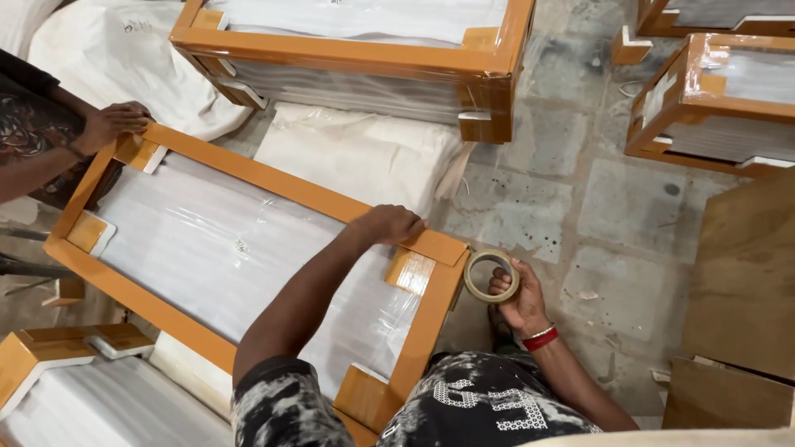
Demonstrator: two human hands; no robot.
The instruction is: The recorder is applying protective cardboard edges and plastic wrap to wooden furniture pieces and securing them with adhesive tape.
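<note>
Standing over the scene, I see a co-worker's hand (pixel 112 124) at far left, gripping the far corner of the frame (pixel 273 184), an orange wooden rectangle lying flat and filled with white foam under clear film (pixel 224 248). Small wooden corner blocks (pixel 411 270) sit inside the frame's corners. Below it, at lower left, the corner of another wrapped frame (pixel 41 352) shows. The person's left hand (pixel 389 223) lies palm down, fingers flat, on the frame's near right corner, pressing on the top rail. Just right of that corner, off the frame and above the stone floor (pixel 563 207), the right hand (pixel 517 298) holds a tape roll (pixel 491 276), fingers hooked through its core; a red bangle (pixel 540 338) circles the wrist. White cloth bags (pixel 356 153) lie behind the frame, and more wrapped frames (pixel 356 50) stand along the top. Brown boards (pixel 745 273) lean at far right.
</note>
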